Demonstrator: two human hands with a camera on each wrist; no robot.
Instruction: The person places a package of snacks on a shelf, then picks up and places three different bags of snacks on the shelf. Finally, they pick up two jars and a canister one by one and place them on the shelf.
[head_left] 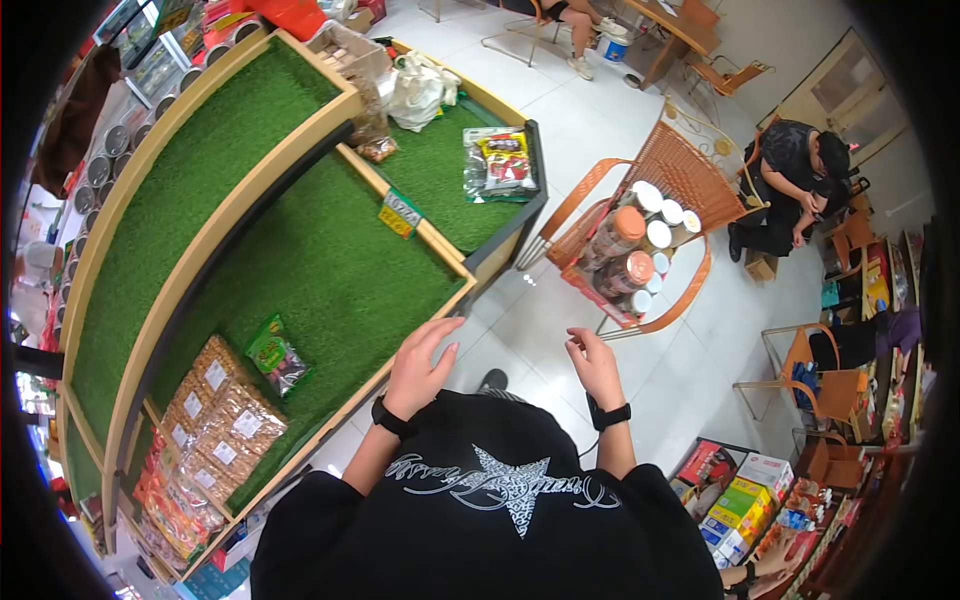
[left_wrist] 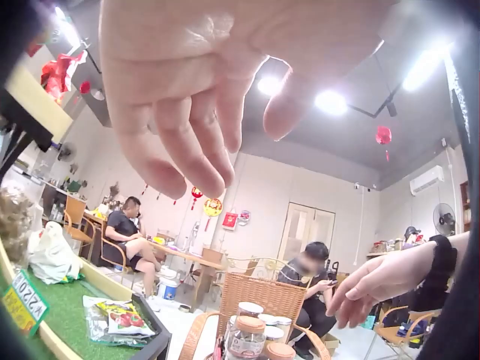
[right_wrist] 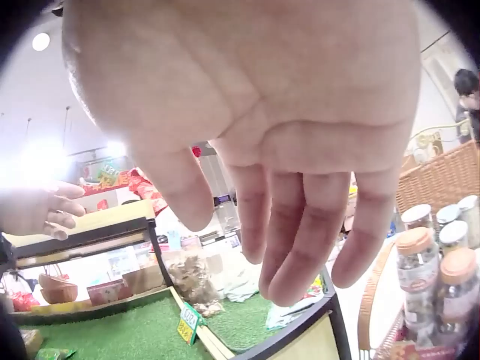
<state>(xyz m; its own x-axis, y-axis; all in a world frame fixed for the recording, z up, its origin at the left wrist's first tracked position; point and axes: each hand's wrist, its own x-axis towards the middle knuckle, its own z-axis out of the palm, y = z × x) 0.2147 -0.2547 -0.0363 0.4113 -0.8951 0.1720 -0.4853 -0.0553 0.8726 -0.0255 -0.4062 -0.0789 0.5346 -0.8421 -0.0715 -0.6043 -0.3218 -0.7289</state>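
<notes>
My left hand [head_left: 421, 366] hovers by the front edge of the green-lined display shelf [head_left: 330, 250], fingers relaxed and holding nothing. Across from it, my right hand [head_left: 592, 362] hangs in the air with loosely bent fingers and nothing in them. Nearest to the right hand is a wicker chair [head_left: 690, 165] carrying several lidded jars [head_left: 628, 228], some with orange lids and some with white. On the shelf lie a green snack bag [head_left: 277, 355] and clear packs of brown snacks [head_left: 228, 420]. A corner section holds yellow-and-red snack packets [head_left: 503, 160].
A price tag [head_left: 400, 214] stands on the shelf divider, near a white plastic bag [head_left: 418, 90]. One person [head_left: 800, 180] sits beyond the wicker chair. Colourful boxes [head_left: 740, 505] are stacked at the lower right, near wooden chairs [head_left: 815, 375]. White floor tiles show between shelf and chair.
</notes>
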